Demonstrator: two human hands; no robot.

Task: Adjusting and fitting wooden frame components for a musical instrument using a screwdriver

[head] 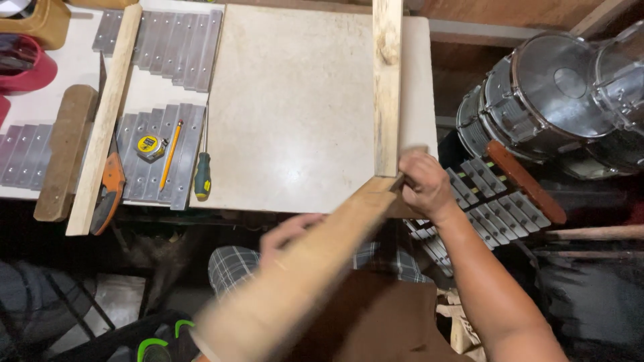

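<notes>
Right hand [424, 184] closed around the far end of a blurred wooden plank [302, 268], at 4 o'clock of the pale tabletop [288, 107]. That end touches the foot of an upright wooden strip [388, 87] lying toward 12 o'clock. Left hand [285, 234] rests against the plank's left edge; grip cannot be told through blur. Screwdriver [202, 175], pencil [170, 153] and tape measure [151, 147] lie at 9 o'clock
</notes>
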